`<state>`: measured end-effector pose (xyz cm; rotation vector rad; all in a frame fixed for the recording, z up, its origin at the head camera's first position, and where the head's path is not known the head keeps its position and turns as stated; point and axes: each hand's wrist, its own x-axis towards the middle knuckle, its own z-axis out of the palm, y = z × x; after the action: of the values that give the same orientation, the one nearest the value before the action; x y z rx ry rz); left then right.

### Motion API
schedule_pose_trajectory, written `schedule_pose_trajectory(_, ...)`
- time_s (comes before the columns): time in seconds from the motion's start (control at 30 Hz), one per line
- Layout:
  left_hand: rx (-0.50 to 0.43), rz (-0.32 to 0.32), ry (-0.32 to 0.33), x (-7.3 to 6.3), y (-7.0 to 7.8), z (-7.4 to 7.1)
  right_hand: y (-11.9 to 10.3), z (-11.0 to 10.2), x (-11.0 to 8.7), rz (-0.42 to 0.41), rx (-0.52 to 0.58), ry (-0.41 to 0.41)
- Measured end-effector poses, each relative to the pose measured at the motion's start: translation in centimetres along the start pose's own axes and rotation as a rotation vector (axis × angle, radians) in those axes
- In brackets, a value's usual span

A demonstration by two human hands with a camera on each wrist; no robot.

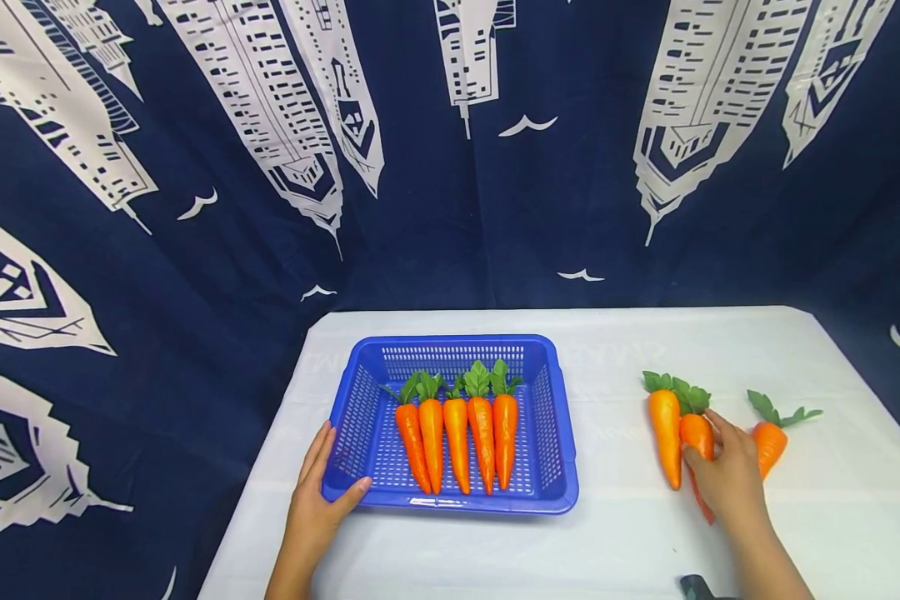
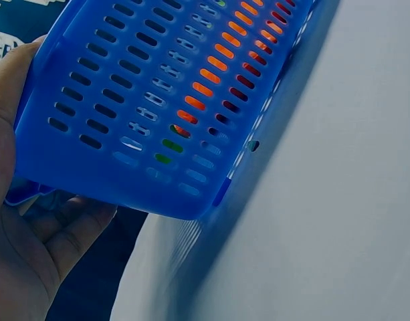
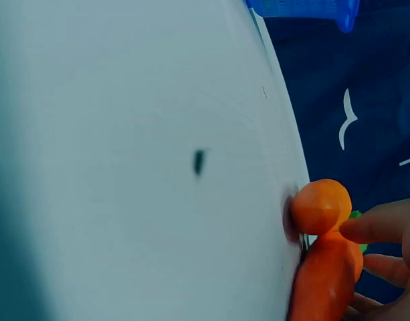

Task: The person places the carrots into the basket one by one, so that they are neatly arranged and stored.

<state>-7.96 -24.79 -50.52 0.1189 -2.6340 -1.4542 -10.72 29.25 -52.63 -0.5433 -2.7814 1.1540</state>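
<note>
A blue plastic basket (image 1: 450, 503) stands on the white table, with a row of several orange carrots (image 1: 456, 442) inside, leafy tops toward the back. At its front left corner my left hand (image 1: 315, 504) holds the basket, thumb at the front rim and fingers along the side. The left wrist view shows this hand (image 2: 24, 247) against the perforated wall (image 2: 118, 87). To the right, my right hand (image 1: 727, 471) pinches a carrot (image 1: 696, 432) between thumb and fingers. Another carrot (image 1: 663, 433) lies just left of it, and one more (image 1: 770, 446) is partly hidden behind the hand.
A white cloth covers the table (image 1: 607, 542). Near its front edge, by the right forearm, is a small dark object (image 1: 694, 586), partly cut off. Dark blue fabric with white building prints (image 1: 480, 208) hangs behind and at the sides.
</note>
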Motion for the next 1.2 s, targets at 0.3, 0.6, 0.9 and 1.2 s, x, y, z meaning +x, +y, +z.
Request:
schedule_pose_trajectory(0.3, 0.009, -0.006, 0.000, 0.0, 0.0, 0.1, 0.2, -0.5, 0.8, 0.040, -0.016, -0.066)
schedule_pose_trajectory(0.6, 0.015, 0.002, 0.002, 0.0, 0.0, 0.0, -0.2, -1.4, 0.9, 0.041, 0.053, -0.058)
schedule_pose_trajectory(0.9, 0.019, -0.013, 0.005, -0.1, 0.1, 0.0, -1.1, -2.2, 1.0, 0.077, 0.106, -0.040)
schedule_pose_trajectory(1.2, 0.012, 0.003, 0.007, 0.0, -0.1, 0.0, -3.0, -2.9, 0.8, 0.029, 0.171, -0.021)
